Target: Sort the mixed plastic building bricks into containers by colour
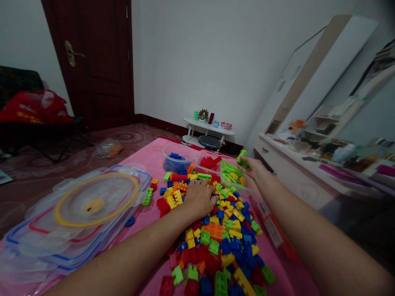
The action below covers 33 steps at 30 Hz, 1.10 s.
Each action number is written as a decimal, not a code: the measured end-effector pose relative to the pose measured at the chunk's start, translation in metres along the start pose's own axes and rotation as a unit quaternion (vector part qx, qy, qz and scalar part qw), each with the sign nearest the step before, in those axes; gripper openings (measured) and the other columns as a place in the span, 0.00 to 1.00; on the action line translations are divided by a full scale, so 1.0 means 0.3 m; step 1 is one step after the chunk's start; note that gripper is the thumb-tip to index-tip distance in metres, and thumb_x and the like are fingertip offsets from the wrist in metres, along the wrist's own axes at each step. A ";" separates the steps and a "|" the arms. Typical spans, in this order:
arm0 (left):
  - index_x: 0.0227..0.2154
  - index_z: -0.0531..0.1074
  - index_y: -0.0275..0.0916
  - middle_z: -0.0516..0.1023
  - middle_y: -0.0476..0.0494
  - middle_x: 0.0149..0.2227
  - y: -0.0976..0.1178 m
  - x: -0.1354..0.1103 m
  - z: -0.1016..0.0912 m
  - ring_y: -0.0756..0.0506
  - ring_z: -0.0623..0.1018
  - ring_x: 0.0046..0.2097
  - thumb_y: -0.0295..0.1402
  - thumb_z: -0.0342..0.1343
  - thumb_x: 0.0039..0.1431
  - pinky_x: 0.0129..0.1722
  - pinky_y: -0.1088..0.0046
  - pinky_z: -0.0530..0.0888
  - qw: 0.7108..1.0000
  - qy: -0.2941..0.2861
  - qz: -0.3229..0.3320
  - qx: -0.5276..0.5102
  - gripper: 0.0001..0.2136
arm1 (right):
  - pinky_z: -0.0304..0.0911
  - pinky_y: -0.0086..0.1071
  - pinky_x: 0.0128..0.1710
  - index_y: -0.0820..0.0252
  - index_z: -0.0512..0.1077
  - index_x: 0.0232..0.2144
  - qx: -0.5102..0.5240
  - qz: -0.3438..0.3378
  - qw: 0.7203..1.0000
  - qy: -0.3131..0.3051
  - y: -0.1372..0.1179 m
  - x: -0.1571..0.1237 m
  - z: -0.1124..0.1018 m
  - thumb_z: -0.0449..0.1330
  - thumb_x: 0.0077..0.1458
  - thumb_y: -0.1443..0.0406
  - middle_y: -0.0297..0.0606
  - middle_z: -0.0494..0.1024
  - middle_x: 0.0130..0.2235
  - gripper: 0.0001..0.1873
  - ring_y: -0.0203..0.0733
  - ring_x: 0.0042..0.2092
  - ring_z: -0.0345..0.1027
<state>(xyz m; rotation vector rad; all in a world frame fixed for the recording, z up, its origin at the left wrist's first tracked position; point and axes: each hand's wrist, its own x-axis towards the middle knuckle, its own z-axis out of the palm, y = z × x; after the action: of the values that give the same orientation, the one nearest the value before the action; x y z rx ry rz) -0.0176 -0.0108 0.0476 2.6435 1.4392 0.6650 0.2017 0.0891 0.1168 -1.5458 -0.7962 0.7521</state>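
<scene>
A big heap of plastic building blocks in red, blue, yellow, green and orange covers the pink table cover. My left hand rests palm down on the far part of the heap, fingers curled into the blocks. My right hand is raised over a clear tub of green blocks and pinches a green block. Beside that tub stand a tub of red blocks and a round tub of blue blocks.
A stack of clear container lids with coloured rims lies at the left. Beyond are a dark door, a small white shelf table, and a cluttered white dresser at the right.
</scene>
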 end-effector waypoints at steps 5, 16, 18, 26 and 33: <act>0.46 0.73 0.46 0.70 0.43 0.55 0.002 -0.002 -0.006 0.39 0.70 0.53 0.46 0.44 0.61 0.54 0.56 0.63 1.000 -0.004 -0.001 -0.015 0.19 | 0.69 0.35 0.39 0.60 0.70 0.41 -0.284 -0.062 0.956 -0.033 0.003 0.089 -0.022 0.64 0.47 0.63 0.46 0.74 0.47 0.17 0.47 0.48 0.69; 0.46 0.73 0.45 0.70 0.43 0.54 0.002 -0.002 0.007 0.38 0.70 0.53 0.45 0.45 0.60 0.53 0.54 0.63 1.000 0.009 0.002 -0.013 0.18 | 0.64 0.40 0.44 0.61 0.75 0.40 -0.670 -0.126 0.724 -0.103 0.113 0.102 -0.035 0.65 0.37 0.73 0.49 0.76 0.46 0.22 0.54 0.50 0.69; 0.46 0.73 0.45 0.70 0.43 0.54 0.002 -0.002 0.008 0.38 0.70 0.52 0.46 0.44 0.61 0.53 0.54 0.63 1.000 0.010 0.003 -0.011 0.18 | 0.65 0.36 0.39 0.61 0.75 0.40 -0.688 -0.117 0.704 -0.129 0.096 0.116 -0.025 0.65 0.37 0.72 0.46 0.79 0.39 0.21 0.50 0.44 0.73; 0.46 0.72 0.45 0.70 0.43 0.54 0.000 -0.004 0.006 0.38 0.70 0.52 0.47 0.43 0.61 0.53 0.54 0.63 1.000 0.011 0.002 -0.009 0.19 | 0.65 0.28 0.32 0.56 0.71 0.49 -0.680 -0.149 0.694 -0.186 0.120 0.114 0.004 0.65 0.40 0.69 0.39 0.79 0.35 0.29 0.41 0.34 0.74; 0.46 0.72 0.45 0.70 0.43 0.54 0.000 -0.004 0.009 0.38 0.70 0.52 0.47 0.43 0.61 0.53 0.54 0.63 1.000 0.011 0.003 -0.007 0.19 | 0.64 0.25 0.26 0.61 0.72 0.43 -0.640 -0.156 0.734 -0.167 0.106 0.108 -0.029 0.61 0.48 0.68 0.38 0.78 0.27 0.16 0.36 0.27 0.73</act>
<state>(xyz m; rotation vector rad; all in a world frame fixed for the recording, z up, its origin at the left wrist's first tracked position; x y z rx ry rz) -0.0170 -0.0114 0.0447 2.6393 1.4274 0.7049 0.2294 0.1086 0.0851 -2.3675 -2.0677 0.1172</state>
